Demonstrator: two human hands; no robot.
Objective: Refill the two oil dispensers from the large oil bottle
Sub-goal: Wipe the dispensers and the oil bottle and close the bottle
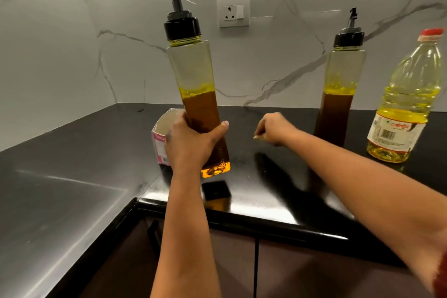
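Note:
My left hand [191, 143] grips the lower part of a tall clear oil dispenser [193, 72] with a black spout cap, holding it upright a little above the black counter [72, 176]. Dark amber oil fills about half of it. A second dispenser [343, 75] of the same kind stands on the counter at the right, also about half full. The large oil bottle [406, 104], with pale yellow oil, a red cap and a white label, stands at the far right. My right hand [273, 128] hovers between the two dispensers, fingers loosely curled, holding nothing.
A small white and pink carton [160, 138], open at the top, stands behind my left hand. The marble wall carries a power socket [233, 12]. The counter's front edge [266, 222] runs above dark cabinet doors, and the counter wraps round a corner on the left.

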